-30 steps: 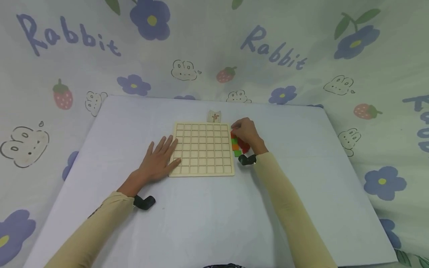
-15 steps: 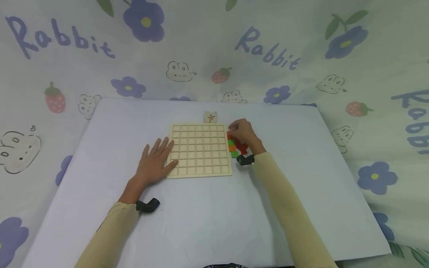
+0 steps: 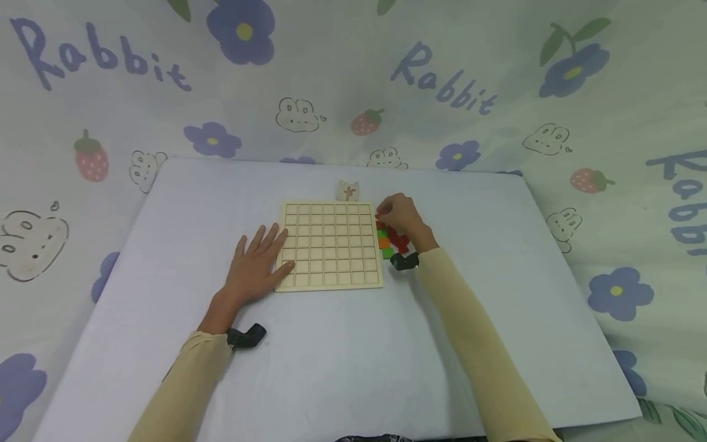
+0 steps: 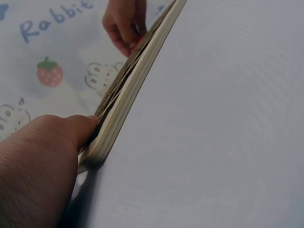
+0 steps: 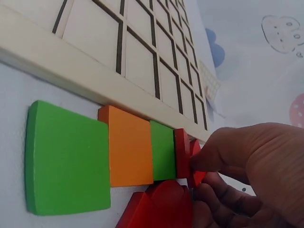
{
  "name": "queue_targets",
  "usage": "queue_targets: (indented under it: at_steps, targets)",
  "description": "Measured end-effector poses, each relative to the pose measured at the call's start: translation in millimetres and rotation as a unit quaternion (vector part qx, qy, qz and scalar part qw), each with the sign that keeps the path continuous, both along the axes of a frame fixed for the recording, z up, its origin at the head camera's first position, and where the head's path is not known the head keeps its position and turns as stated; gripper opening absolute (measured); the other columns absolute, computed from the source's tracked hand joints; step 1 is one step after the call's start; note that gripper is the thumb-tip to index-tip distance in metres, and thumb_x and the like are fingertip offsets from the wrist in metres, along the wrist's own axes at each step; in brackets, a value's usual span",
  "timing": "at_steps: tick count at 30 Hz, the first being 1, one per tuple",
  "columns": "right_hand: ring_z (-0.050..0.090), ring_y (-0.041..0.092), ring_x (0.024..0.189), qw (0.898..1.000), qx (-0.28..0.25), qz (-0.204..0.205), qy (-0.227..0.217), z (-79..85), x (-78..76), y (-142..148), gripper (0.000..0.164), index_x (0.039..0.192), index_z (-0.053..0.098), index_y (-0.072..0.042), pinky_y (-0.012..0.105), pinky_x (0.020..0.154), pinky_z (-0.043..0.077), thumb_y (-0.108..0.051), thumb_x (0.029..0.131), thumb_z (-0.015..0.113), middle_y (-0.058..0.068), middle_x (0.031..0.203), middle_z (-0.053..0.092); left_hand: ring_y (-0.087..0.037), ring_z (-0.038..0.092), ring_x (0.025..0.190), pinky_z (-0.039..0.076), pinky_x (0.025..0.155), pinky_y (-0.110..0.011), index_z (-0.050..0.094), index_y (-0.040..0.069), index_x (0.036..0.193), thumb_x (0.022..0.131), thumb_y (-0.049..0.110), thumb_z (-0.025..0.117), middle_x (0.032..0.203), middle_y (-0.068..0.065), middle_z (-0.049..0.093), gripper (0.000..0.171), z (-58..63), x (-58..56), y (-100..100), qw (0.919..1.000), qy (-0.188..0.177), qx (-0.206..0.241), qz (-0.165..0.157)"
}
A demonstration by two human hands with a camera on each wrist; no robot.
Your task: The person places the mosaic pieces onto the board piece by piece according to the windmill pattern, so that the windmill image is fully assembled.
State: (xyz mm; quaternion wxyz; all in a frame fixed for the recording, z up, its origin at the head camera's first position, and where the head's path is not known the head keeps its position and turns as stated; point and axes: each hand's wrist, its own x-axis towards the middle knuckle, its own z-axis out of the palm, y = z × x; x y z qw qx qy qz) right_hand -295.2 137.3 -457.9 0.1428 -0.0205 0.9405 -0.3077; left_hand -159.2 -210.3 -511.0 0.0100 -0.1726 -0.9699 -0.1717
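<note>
A pale wooden board point(image 3: 334, 247) with a grid of square cells lies on the white table. My left hand point(image 3: 253, 267) rests with fingers spread on its left edge; the left wrist view has the thumb point(image 4: 80, 127) on the board's corner. Beyond the right edge, my right hand point(image 3: 402, 215) pinches a small red tile point(image 5: 196, 164) between thumb and fingers. Beside it another red tile point(image 5: 181, 153) stands tilted. A green tile point(image 5: 162, 151), an orange tile point(image 5: 130, 147) and a nearer green tile point(image 5: 69, 159) line the board's edge.
More red pieces point(image 5: 159, 204) lie heaped below the row of tiles, partly hidden by the right hand in the head view. A small card point(image 3: 348, 191) with a grid and a reddish figure lies behind the board. A printed cloth point(image 3: 331, 80) hangs behind the table.
The head view has shifted slightly. My left hand stays on the board's edge, and my right hand keeps working at the red tiles with barely any movement.
</note>
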Motion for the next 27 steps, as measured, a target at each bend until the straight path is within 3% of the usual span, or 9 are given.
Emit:
queue_targets:
  at_steps: [6,10,14,21,27]
  targets:
    - [0.063,0.024,0.077,0.999,0.022,0.023,-0.026,5.8,-1.8,2.0,0.024,0.107,0.072,-0.005,0.033,0.064,0.055,-0.025,0.093,0.069,0.008,0.091,0.069,-0.033,0.005,0.149,-0.002,0.114,-0.059,0.021,0.014,0.158,0.098,0.060,0.042,0.163,-0.009,0.013,0.079,2.8,-0.1,-0.1,1.0000,0.002,0.001,0.006]
    - [0.063,0.024,0.078,0.999,0.022,0.033,-0.020,7.1,-1.6,4.4,0.020,0.104,0.071,-0.005,0.033,0.063,0.055,-0.021,0.092,0.071,0.008,0.092,0.068,-0.033,0.004,0.149,-0.003,0.114,-0.059,0.019,0.015,0.159,0.098,0.061,0.040,0.163,-0.009,0.012,0.079,1.0,0.2,0.2,1.0000,0.000,0.003,0.004]
    - [0.062,0.024,0.084,1.000,0.008,0.026,0.013,4.9,0.9,4.4,0.021,0.107,0.071,-0.005,0.034,0.068,0.055,-0.013,0.088,0.073,0.009,0.098,0.066,-0.033,0.005,0.149,-0.002,0.114,-0.060,0.020,0.016,0.159,0.097,0.061,0.041,0.163,-0.010,0.013,0.079,0.4,1.5,1.1,1.0000,0.000,0.003,0.004]
    - [0.064,0.023,0.093,0.996,-0.028,0.018,0.081,-5.0,3.6,-4.8,0.021,0.108,0.073,-0.004,0.037,0.078,0.055,-0.013,0.089,0.069,0.010,0.103,0.070,-0.032,0.004,0.149,-0.001,0.114,-0.059,0.020,0.016,0.159,0.097,0.061,0.041,0.163,-0.010,0.013,0.079,2.3,2.8,1.4,0.9999,-0.003,-0.007,0.010]
    - [0.066,0.023,0.087,0.985,-0.085,0.021,0.147,-6.9,5.3,-19.6,0.013,0.097,0.075,-0.004,0.037,0.073,0.054,-0.010,0.087,0.070,0.009,0.095,0.071,-0.034,0.005,0.149,-0.002,0.114,-0.059,0.019,0.014,0.158,0.098,0.060,0.041,0.163,-0.011,0.013,0.079,5.1,2.9,2.9,0.9999,-0.006,-0.006,0.009]
